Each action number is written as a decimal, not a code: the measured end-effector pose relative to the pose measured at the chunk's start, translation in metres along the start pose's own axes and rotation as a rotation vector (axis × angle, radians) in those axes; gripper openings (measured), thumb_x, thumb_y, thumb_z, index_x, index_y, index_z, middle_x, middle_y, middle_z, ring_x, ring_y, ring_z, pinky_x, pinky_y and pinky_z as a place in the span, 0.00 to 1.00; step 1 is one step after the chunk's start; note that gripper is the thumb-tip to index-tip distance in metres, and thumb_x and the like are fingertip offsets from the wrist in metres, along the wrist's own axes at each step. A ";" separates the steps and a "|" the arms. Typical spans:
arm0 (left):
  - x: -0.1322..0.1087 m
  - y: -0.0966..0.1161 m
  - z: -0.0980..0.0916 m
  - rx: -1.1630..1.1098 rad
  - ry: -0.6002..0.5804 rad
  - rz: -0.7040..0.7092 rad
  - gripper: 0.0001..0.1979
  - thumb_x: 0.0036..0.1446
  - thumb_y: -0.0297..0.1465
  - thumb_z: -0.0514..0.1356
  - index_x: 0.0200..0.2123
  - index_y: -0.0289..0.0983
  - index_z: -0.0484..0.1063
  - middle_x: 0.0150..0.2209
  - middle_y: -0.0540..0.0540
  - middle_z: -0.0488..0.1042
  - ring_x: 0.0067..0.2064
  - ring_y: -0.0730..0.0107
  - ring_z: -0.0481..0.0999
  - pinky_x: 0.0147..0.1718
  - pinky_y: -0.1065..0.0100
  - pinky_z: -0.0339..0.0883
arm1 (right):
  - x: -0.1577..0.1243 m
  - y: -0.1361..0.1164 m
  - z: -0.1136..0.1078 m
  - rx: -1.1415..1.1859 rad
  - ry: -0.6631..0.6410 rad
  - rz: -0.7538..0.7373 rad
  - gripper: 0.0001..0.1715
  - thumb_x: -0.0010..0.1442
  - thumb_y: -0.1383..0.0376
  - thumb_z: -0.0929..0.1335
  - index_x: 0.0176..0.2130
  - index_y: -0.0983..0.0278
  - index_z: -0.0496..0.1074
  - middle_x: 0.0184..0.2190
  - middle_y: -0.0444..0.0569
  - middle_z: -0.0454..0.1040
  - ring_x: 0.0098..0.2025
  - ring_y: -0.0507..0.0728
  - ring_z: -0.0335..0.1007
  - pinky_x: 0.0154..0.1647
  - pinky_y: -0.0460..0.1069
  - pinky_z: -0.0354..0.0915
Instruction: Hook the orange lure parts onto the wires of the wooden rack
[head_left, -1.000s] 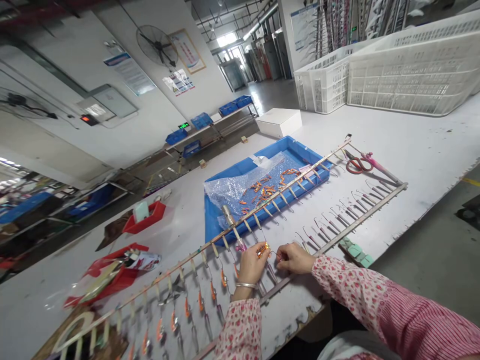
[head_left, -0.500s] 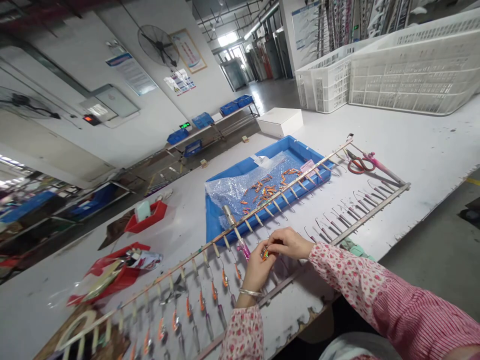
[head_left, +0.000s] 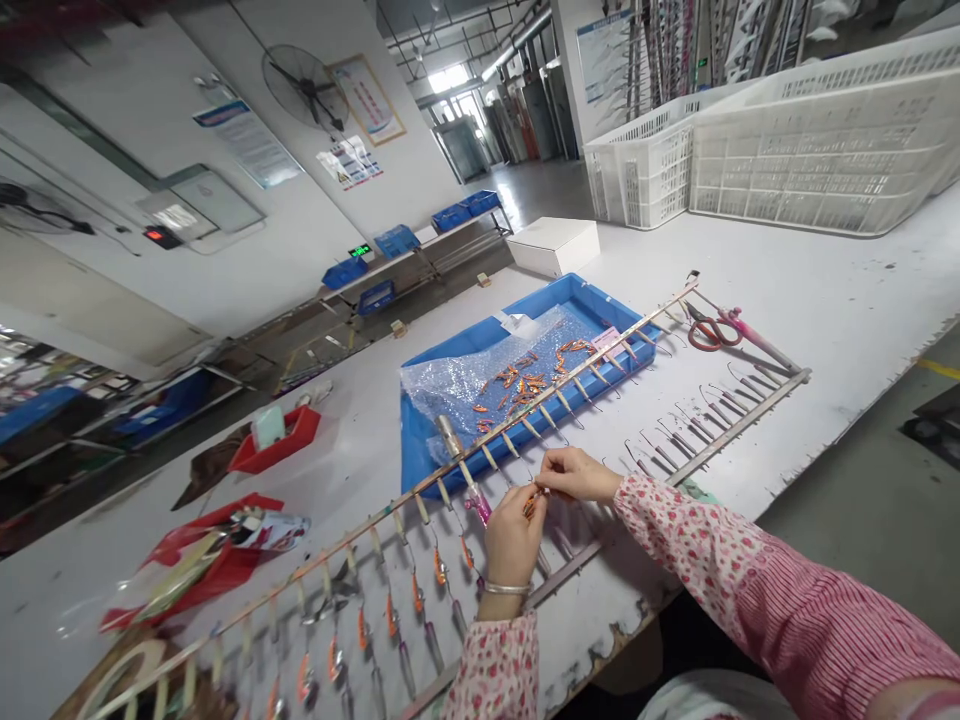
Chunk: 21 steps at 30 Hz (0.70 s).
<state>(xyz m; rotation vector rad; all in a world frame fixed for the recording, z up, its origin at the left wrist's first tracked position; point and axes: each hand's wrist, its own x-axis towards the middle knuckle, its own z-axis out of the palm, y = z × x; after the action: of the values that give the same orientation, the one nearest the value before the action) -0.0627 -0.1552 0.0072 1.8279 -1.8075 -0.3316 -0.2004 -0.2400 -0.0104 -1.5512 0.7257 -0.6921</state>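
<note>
While at work along the near edge of a white table [head_left: 847, 290], had both hands at a long metal rack [head_left: 600, 358] laid slantwise from near left to far right. Had at far left a red tray [head_left: 289, 445] with a pale green block [head_left: 267, 426] in it and, nearer, a crumpled red bag [head_left: 196, 565]. Showed orange lures [head_left: 390, 612] hanging on the wire hooks of the rack's left stretch, blurred toward the near corner. Closed the left hand [head_left: 514, 540], a bracelet at its wrist, with fingertips pinched on a small orange lure [head_left: 533, 500] between the rack's two rails, about midway along. Held the right hand [head_left: 576, 474] just right of it, fingers drawn together in a pinch at the lure's far end; could not tell whether on the lure or on a hook wire. Had beyond the hands, partly under the far rail, a blue tray [head_left: 577, 290] lined with bubble wrap [head_left: 450, 385] and strewn with loose orange pieces [head_left: 525, 383]. Showed plain hooks [head_left: 675, 440] along the right stretch. Had red-handled scissors [head_left: 709, 330] by the rack's far right end, a white box [head_left: 553, 243] beyond the tray, and white crates [head_left: 810, 150] at far right.
</note>
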 end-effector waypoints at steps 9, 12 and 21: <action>0.025 -0.015 0.014 -0.003 0.038 -0.154 0.12 0.53 0.36 0.55 0.37 0.37 0.74 0.35 0.45 0.77 0.36 0.65 0.74 0.38 0.66 0.63 | 0.064 -0.007 -0.025 -0.646 0.053 -0.193 0.13 0.54 0.70 0.64 0.40 0.64 0.73 0.30 0.48 0.74 0.35 0.54 0.69 0.42 0.47 0.61; 0.030 -0.011 0.015 0.038 0.010 -0.191 0.13 0.54 0.36 0.54 0.38 0.38 0.74 0.33 0.46 0.77 0.34 0.66 0.74 0.35 0.67 0.63 | 0.071 -0.006 -0.021 -0.501 0.030 -0.098 0.12 0.52 0.73 0.65 0.37 0.65 0.74 0.22 0.44 0.71 0.26 0.50 0.68 0.36 0.45 0.62; 0.035 -0.001 0.015 -0.004 0.034 -0.198 0.14 0.53 0.36 0.54 0.39 0.37 0.73 0.30 0.46 0.77 0.31 0.66 0.74 0.34 0.67 0.63 | 0.068 -0.001 -0.023 -0.217 0.041 0.002 0.13 0.50 0.71 0.66 0.37 0.65 0.75 0.16 0.39 0.67 0.18 0.47 0.62 0.25 0.41 0.61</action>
<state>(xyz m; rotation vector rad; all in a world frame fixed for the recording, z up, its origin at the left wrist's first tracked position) -0.0675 -0.1924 0.0010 2.0022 -1.6057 -0.3749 -0.1753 -0.3072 -0.0058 -1.7373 0.8550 -0.6617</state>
